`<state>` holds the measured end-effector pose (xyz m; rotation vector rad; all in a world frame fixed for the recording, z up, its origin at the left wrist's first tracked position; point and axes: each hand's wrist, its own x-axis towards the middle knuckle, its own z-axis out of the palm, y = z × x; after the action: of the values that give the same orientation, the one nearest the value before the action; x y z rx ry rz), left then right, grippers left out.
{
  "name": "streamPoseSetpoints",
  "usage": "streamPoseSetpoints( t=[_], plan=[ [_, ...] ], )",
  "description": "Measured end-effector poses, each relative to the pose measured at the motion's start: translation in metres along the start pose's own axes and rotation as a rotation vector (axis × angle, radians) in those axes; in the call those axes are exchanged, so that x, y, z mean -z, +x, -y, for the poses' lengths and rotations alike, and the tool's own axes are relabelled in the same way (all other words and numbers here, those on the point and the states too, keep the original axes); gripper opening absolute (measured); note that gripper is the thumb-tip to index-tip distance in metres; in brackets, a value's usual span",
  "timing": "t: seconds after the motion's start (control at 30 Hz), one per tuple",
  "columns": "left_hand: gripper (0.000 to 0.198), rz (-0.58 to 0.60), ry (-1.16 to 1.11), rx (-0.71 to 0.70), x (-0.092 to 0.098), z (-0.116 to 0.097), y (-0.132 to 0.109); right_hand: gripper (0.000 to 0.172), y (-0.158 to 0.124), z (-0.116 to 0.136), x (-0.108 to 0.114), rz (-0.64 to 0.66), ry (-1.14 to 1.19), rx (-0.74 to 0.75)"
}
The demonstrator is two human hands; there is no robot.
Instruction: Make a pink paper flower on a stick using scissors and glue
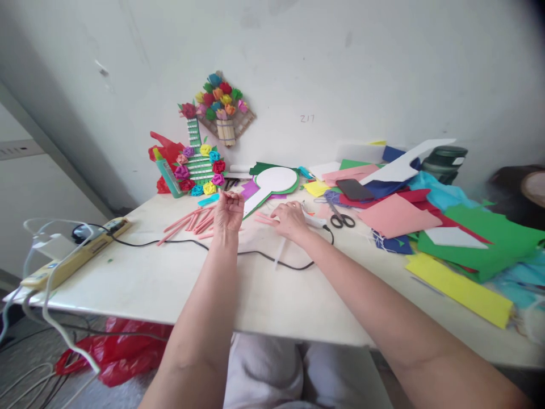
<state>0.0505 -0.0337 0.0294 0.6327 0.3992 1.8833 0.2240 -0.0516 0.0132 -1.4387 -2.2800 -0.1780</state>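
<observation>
My right hand is closed, with its fingertips on pink rolled paper sticks above the table. My left hand is raised with the palm towards me and the fingers curled in; anything in it is too small or hidden to make out. Beside it on the left lies a loose bunch of pink paper sticks. Behind the hands rests a round-headed white and green paper cutout with a long handle. A white glue gun lies partly hidden by my right hand, with a clear glue stick nearer me.
A black cord crosses the table to a power strip at the left. Scissors, a phone and heaped coloured paper lie right. A green glue bottle and a paper-flower guitar shape stand near the wall.
</observation>
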Motion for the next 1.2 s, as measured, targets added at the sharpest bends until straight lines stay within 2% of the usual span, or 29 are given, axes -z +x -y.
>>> streamPoseSetpoints(
  t=[0.1,0.2,0.3,0.4,0.5,0.63,0.77,0.83,1.2],
  plan=[
    [0.022,-0.015,-0.014,0.103,-0.004,0.013,0.001,0.024,-0.001,-0.009,0.010,-0.084,-0.011,-0.038],
    [0.016,-0.055,0.052,0.241,-0.011,0.032,0.004,0.028,-0.002,-0.033,0.020,-0.155,-0.045,-0.129],
    [0.012,-0.055,0.186,0.325,-0.019,0.049,0.008,0.029,-0.005,-0.074,0.029,-0.226,-0.072,-0.302],
    [0.014,-0.019,0.285,0.337,-0.026,0.055,0.012,0.029,-0.010,-0.122,0.036,-0.291,-0.112,-0.484],
    [0.021,0.015,0.329,0.313,-0.033,0.055,0.013,0.039,-0.014,-0.163,0.042,-0.275,-0.168,-0.638],
    [0.016,0.044,0.416,0.285,-0.041,0.056,0.007,0.058,-0.012,-0.196,0.047,-0.179,-0.220,-0.793],
    [0.013,0.082,0.478,0.237,-0.044,0.056,0.001,0.078,-0.004,-0.214,0.046,-0.027,-0.227,-0.911],
    [0.017,0.092,0.504,0.216,-0.043,0.055,0.000,0.083,0.000,-0.220,0.044,0.030,-0.228,-0.953],
    [0.027,0.062,0.598,0.220,-0.038,0.054,-0.007,0.069,0.023,-0.224,0.037,0.058,-0.262,-0.913]
  ],
)
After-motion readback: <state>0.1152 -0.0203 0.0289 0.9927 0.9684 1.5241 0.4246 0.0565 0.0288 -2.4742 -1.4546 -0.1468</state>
